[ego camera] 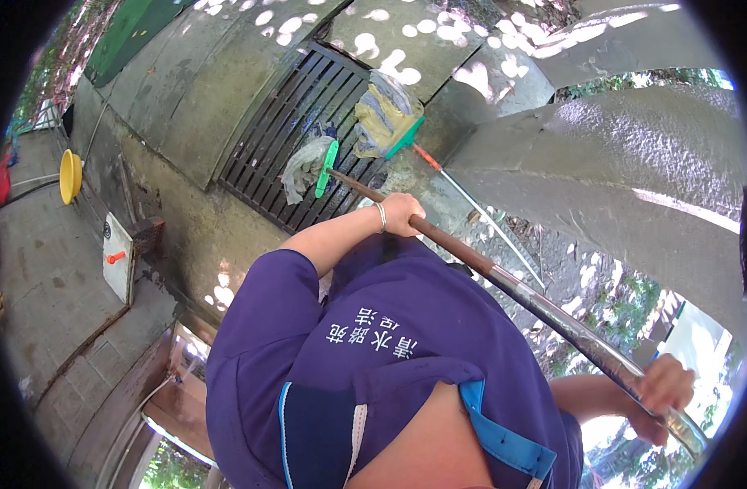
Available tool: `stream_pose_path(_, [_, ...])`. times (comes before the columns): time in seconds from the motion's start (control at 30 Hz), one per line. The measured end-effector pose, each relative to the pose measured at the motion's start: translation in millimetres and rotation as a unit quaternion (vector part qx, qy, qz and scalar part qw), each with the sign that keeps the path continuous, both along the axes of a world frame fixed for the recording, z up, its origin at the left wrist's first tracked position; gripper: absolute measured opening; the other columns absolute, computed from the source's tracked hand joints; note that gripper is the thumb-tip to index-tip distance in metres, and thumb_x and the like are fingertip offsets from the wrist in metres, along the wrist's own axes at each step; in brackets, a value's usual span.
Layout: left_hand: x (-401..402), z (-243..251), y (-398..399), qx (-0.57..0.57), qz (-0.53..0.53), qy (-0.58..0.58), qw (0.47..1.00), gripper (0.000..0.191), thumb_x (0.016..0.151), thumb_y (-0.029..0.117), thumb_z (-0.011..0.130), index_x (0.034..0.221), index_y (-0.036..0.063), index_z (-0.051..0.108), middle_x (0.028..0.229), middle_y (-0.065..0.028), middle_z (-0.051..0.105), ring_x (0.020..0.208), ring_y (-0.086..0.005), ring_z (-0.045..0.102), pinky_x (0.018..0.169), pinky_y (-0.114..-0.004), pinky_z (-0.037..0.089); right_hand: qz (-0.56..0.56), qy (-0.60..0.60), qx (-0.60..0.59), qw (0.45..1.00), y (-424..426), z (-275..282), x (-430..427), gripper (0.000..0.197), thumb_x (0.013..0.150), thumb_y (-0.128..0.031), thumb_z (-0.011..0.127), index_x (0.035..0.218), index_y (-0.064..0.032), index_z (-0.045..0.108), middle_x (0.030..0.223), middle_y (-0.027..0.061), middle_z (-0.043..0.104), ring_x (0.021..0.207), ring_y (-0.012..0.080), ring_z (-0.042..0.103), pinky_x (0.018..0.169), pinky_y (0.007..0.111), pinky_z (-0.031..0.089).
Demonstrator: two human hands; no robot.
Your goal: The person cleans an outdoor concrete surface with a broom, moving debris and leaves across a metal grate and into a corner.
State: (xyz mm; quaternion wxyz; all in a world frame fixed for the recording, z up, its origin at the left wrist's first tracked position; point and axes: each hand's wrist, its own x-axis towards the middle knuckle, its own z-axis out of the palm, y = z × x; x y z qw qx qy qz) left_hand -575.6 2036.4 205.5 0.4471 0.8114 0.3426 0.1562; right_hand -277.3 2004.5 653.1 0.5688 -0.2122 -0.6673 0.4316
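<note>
My left hand (401, 214), with a bangle at the wrist, grips the brown part of a long mop handle (450, 241). Farther up the same pole, at the lower right, my right hand (664, 391) is closed around its shiny metal end. The pole slants across my body to a green mop head (327, 169) with a grey mop cloth (305, 166). That cloth is over a dark slatted drain grate (266, 165); whether it presses on the slats I cannot tell. Beside it lies a second mop's yellow-and-grey cloth (382, 113) on a green head (405, 139).
The second mop's orange-and-silver handle (471, 198) slants towards the lower right. Thick grey curved forms (593, 140) rise on the right. Stained concrete (184, 110) borders the grate. At left are a yellow basin (71, 176) and a white board (118, 260) with an orange-red handle.
</note>
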Motion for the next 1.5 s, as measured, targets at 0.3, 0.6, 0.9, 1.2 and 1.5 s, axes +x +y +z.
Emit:
stream_pose_path(0.3, [-20.3, -21.8, 18.8, 0.01, 0.019, 0.007, 1.0, 0.023, 0.057, 0.027, 0.069, 0.06, 0.01, 0.054, 0.06, -0.0125, 0.057, 0.064, -0.0345, 0.058, 0.058, -0.045, 0.045, 0.08, 0.254, 0.019, 0.964, 41.8, -13.6, -50.6, 0.015, 0.07, 0.005, 0.053, 0.083, -0.0003, 0.053, 0.041, 0.0021, 0.049, 0.03, 0.0071, 0.042, 0.029, 0.019, 0.036])
stream_pose_path(0.6, [19.6, -12.0, 18.3, 0.024, -0.011, -0.083, 0.996, 0.025, 0.058, 0.018, 0.068, 0.055, 0.0091, 0.046, 0.054, -0.0125, 0.048, 0.051, -0.0332, 0.05, 0.047, -0.04, 0.04, -0.063, 0.156, 0.002, 0.986, 18.4, -12.4, -22.6, 0.01, 0.089, -0.013, 0.051, 0.082, -0.0056, 0.05, 0.043, -0.0041, 0.042, 0.031, 0.0086, 0.038, 0.03, 0.024, 0.035])
stream_pose_path(0.9, [74.9, -1.7, -43.9, 0.042, 0.165, -0.046, 0.984, 0.033, 0.066, 0.019, 0.07, 0.054, 0.0059, 0.042, 0.048, -0.0135, 0.04, 0.044, -0.0316, 0.043, 0.044, -0.037, 0.034, -0.054, 0.277, -0.063, 0.957, -60.1, -2.6, 79.2, 0.008, 0.086, -0.008, 0.048, 0.091, -0.0013, 0.046, 0.048, -0.0009, 0.037, 0.034, 0.0105, 0.036, 0.031, 0.027, 0.026])
stream_pose_path(1.2, [99.5, 34.1, -14.9, 0.07, -0.1, 0.009, 0.992, 0.027, 0.064, 0.031, 0.065, 0.061, 0.0083, 0.051, 0.063, -0.0151, 0.054, 0.061, -0.0364, 0.054, 0.052, -0.044, 0.04, -0.158, 0.222, 0.008, 0.962, -88.2, 28.3, 101.0, 0.03, 0.093, -0.012, 0.035, 0.114, 0.0077, 0.043, 0.05, -0.0035, 0.04, 0.036, 0.0065, 0.04, 0.034, 0.022, 0.037])
stream_pose_path(1.5, [19.3, -43.9, -1.5, 0.018, 0.084, 0.058, 0.995, 0.022, 0.053, 0.023, 0.068, 0.059, 0.0109, 0.051, 0.06, -0.0114, 0.055, 0.065, -0.0346, 0.057, 0.055, -0.044, 0.043, -0.121, 0.09, -0.012, 0.988, 10.9, -10.6, -18.0, 0.004, 0.089, -0.008, 0.042, 0.087, -0.0041, 0.045, 0.047, -0.0012, 0.042, 0.035, 0.0065, 0.04, 0.042, 0.02, 0.04])
